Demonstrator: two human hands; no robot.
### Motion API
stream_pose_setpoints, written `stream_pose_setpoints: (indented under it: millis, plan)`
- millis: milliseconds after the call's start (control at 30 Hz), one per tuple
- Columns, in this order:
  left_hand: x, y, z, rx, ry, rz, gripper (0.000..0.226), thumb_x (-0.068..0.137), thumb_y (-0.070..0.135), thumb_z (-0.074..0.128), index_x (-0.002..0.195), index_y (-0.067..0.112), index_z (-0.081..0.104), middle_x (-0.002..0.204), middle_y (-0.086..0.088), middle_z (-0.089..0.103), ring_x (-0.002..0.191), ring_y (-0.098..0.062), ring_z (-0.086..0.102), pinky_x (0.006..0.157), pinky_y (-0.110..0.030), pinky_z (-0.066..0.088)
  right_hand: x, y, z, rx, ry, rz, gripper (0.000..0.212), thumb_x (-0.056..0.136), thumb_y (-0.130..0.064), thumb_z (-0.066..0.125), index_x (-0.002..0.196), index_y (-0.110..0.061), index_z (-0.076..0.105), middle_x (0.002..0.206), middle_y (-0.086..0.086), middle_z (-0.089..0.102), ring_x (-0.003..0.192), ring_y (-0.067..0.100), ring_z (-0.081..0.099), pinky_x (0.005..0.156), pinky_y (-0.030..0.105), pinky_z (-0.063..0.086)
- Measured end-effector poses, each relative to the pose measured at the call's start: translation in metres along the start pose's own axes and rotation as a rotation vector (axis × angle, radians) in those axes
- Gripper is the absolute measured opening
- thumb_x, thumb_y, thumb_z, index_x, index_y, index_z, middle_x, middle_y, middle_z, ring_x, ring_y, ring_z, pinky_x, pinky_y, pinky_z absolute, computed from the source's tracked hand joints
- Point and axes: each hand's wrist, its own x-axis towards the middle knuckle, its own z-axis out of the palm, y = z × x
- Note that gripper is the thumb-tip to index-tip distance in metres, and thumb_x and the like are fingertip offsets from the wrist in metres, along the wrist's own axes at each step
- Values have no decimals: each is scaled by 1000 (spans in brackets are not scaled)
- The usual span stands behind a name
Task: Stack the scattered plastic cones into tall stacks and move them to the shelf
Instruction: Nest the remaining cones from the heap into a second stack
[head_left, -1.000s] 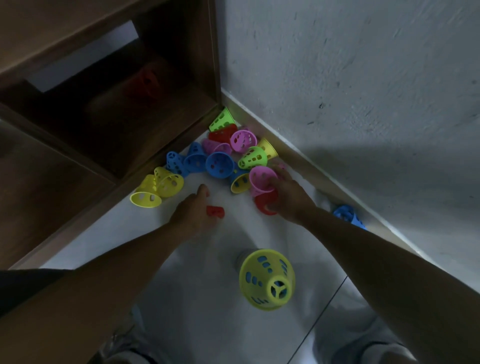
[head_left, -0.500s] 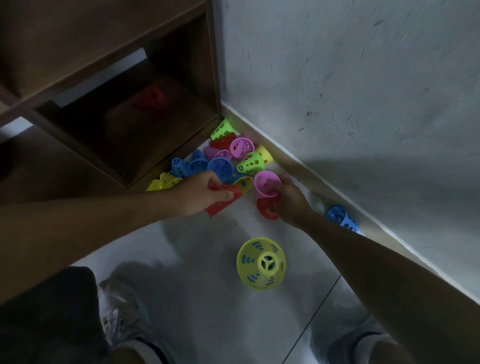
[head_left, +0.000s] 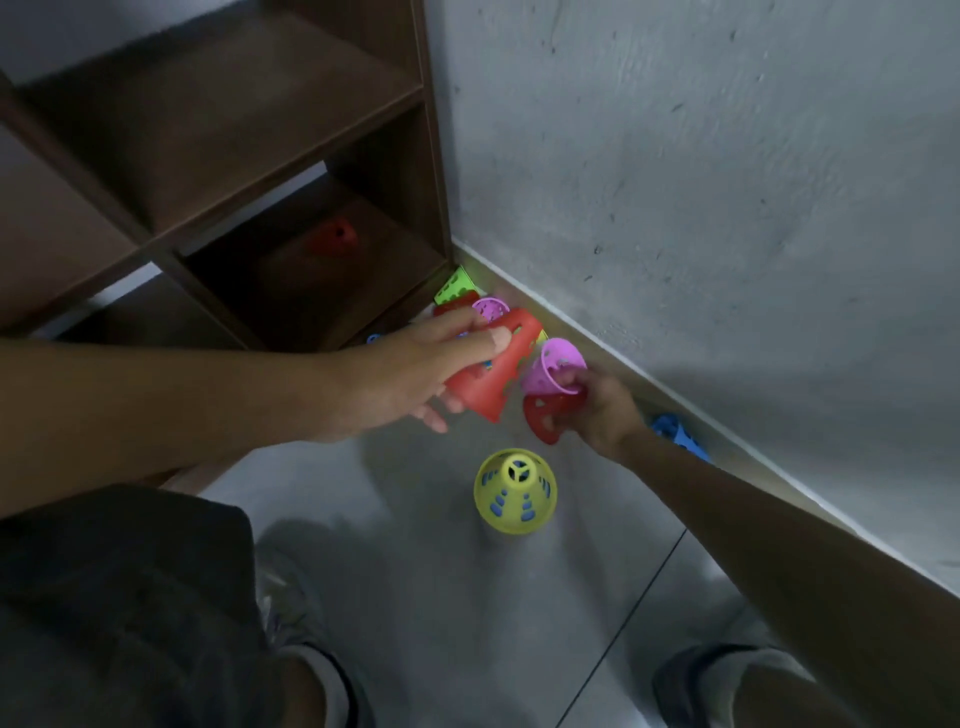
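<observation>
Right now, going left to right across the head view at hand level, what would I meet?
Left hand → red cone it grips → pink cone → right hand → blue cone by the wall.

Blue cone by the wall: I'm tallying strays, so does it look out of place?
Yes. The blue cone lies on its side along the baseboard, behind the right hand, apart from the pile in the corner by the shelf.

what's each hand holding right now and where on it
Left hand grips a red cone round its side wall. Right hand holds a pink cone nested with a second red cone, fingers at their rims.
</observation>
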Motion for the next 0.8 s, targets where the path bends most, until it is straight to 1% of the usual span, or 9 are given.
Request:
stream_pose_setpoints:
  millis: [67,133,200,300,367,467,633,700,800]
  plan:
    - [-11,-1,5,43,-50,32,43,82,61,49,117,37,56,108,8,65,101,-12,63,82,-40,56,-10,-5,-3,133,-7,31,44,87,-1,53,131,7,51,90,19,57,55,25,64,43,32,49]
    - [-20,-4,12,78,-115,50,36,84,59,50,115,43,54,107,14,69,101,-3,65,88,-37,54,-29,-17,-8,207,-55,43,29,90,0,52,118,7,55,88,19,62,57,25,67,46,35,53]
    - [-24,-8,18,49,-160,66,28,92,48,56,116,34,54,111,2,70,101,-3,65,92,-30,52,-42,-24,-17,245,-87,21,15,91,12,49,101,4,58,78,14,68,59,20,69,49,33,56]
    - [-31,-16,24,56,-227,132,19,100,21,61,117,20,52,114,-5,69,104,-4,65,90,-20,50,-60,-32,-28,160,-50,-121,40,74,27,67,110,15,58,94,17,67,70,10,69,65,25,58]
    - [-33,-22,26,143,-224,155,27,95,33,67,118,28,54,116,5,68,118,-5,60,97,-24,49,-80,-45,-35,65,-44,-209,45,70,20,76,112,13,62,96,17,68,73,9,67,71,25,56]
    - [-35,-26,34,205,-216,213,31,94,27,70,122,25,54,116,6,63,116,-5,58,92,-20,48,-109,-66,-43,59,-47,-255,35,75,12,78,107,1,67,86,5,69,59,-2,63,55,10,48]
    - [-36,-23,48,279,-213,317,41,88,5,75,124,6,55,115,-5,62,99,7,57,87,-9,43,-137,-79,-47,147,-80,-277,46,73,7,81,116,-2,67,98,5,76,89,14,72,82,19,55]
    - [-32,-24,47,273,-221,300,45,84,12,81,122,13,57,118,-1,62,104,3,59,87,-13,46,-147,-83,-47,172,-96,-283,49,72,7,81,118,-3,67,105,10,75,93,17,72,85,22,56]
    - [-28,-20,40,285,-146,231,62,69,56,82,121,34,54,125,15,57,113,0,56,89,-18,47,-161,-91,-47,210,-102,-308,52,70,5,81,119,-4,66,104,9,76,92,17,72,88,26,57]
